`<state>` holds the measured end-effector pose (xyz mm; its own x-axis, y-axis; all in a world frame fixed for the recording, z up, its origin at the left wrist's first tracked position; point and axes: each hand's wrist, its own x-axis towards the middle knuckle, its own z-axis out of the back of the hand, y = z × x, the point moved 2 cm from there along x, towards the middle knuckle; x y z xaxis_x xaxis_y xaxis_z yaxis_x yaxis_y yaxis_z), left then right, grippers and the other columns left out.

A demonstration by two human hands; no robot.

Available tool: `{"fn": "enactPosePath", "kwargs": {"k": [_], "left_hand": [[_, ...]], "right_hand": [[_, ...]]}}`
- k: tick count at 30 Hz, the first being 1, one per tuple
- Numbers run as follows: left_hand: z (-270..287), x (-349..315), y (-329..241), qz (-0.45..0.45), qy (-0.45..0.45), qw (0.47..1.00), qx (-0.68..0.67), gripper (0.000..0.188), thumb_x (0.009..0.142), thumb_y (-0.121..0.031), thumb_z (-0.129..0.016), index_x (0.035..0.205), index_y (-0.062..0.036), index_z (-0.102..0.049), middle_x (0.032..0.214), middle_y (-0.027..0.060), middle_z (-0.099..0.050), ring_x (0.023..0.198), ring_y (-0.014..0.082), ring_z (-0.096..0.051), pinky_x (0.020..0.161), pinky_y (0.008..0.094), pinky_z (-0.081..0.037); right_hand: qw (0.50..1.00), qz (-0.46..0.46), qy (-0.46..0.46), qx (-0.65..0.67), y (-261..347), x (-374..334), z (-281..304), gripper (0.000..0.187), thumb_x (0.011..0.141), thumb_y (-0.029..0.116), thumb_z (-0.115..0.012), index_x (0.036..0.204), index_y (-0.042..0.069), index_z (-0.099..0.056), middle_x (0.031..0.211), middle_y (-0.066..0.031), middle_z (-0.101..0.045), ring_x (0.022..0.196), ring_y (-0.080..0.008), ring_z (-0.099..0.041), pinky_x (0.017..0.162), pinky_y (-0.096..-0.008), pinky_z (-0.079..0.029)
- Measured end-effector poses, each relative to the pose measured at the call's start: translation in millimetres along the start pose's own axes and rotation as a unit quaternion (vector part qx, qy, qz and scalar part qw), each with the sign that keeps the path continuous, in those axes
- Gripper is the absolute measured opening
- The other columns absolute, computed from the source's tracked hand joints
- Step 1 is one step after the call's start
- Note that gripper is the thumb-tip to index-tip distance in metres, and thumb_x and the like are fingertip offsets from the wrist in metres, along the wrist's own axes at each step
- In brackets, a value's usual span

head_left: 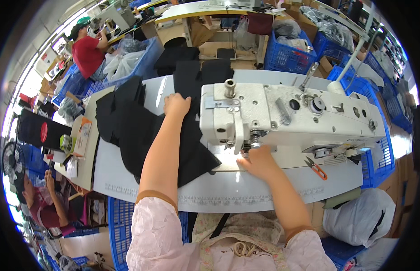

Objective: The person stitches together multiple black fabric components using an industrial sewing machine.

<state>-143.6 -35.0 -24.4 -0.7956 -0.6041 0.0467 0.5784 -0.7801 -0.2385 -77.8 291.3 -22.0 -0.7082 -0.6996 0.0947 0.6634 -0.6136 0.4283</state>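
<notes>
A white industrial sewing machine [273,106] stands on the pale table [228,198]. Black fabric pieces [142,131] lie in a layered heap to its left, some running past the table's far edge. My left hand [177,105] rests among them with fingers curled onto the fabric, thumb out to the right. Below the machine's head, my right hand [259,162] is beside the needle area, fingers drawn together; its fingertips are partly hidden, so what they hold cannot be seen. Orange-handled thread snips [316,168] lie to the right of that hand.
A ruler strip [228,199] runs along the near table edge. Blue crates [289,52] stand beyond and around the table. White bagged goods [361,217] sit at the near right. Two other people work at left, one in a red shirt [88,56]. A fan [13,160] is far left.
</notes>
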Motion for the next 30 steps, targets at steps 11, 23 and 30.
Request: {"fn": "enactPosePath", "kwargs": {"k": [11, 23, 30], "left_hand": [[10, 1, -24, -0.003, -0.060, 0.997, -0.051, 0.049, 0.067, -0.034, -0.073, 0.102, -0.0014, -0.061, 0.114, 0.0139, -0.056, 0.120, 0.0347, -0.039, 0.096, 0.0422, -0.039], [-39, 59, 52, 0.038, 0.014, 0.994, -0.098, 0.064, 0.064, -0.045, -0.073, 0.107, 0.0002, -0.061, 0.118, 0.0154, -0.055, 0.120, 0.0334, -0.040, 0.095, 0.0422, -0.041], [-50, 60, 34, 0.022, -0.019, 0.996, -0.082, 0.053, 0.067, -0.043, -0.069, 0.103, -0.0031, -0.064, 0.118, 0.0155, -0.054, 0.118, 0.0328, -0.042, 0.093, 0.0415, -0.042]], "right_hand": [[0.995, 0.005, -0.085, 0.049, -14, -8, -4, 0.037, 0.078, 0.037, -0.057, 0.067, 0.001, -0.059, 0.076, -0.0183, -0.059, 0.079, -0.0358, -0.054, 0.078, -0.0464, -0.037], [0.994, 0.040, -0.090, 0.037, 2, -3, -8, 0.033, 0.074, 0.033, -0.060, 0.062, 0.003, -0.057, 0.070, -0.0145, -0.057, 0.075, -0.0331, -0.056, 0.076, -0.0462, -0.037], [0.994, 0.013, -0.096, 0.054, -7, -6, -3, 0.028, 0.073, 0.030, -0.062, 0.066, 0.004, -0.055, 0.072, -0.0131, -0.057, 0.076, -0.0323, -0.056, 0.077, -0.0455, -0.035]]}}
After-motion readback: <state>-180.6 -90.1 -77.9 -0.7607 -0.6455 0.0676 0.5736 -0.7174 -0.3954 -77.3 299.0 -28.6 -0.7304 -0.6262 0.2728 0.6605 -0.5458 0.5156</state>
